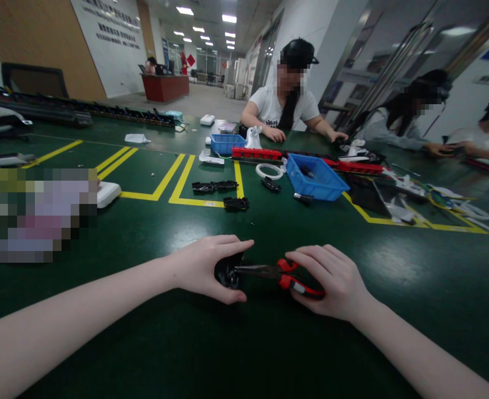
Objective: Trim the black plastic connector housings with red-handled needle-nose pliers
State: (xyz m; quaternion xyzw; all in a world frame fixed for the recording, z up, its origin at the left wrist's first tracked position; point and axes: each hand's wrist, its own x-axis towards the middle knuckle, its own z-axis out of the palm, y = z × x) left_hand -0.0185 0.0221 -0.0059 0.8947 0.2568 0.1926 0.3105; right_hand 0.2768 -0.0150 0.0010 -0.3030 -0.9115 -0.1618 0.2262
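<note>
My left hand is closed around a small black plastic part, pinned against the green table near its front edge. My right hand grips the red handles of needle-nose pliers. The dark jaws point left and their tips reach into the black part. The two hands sit close together, a pliers' length apart.
Several black parts lie on the yellow floor-style markings farther back. Two blue bins and red-and-black assemblies stand mid-table. Other people sit working at the far and right edges. A white object lies to the left.
</note>
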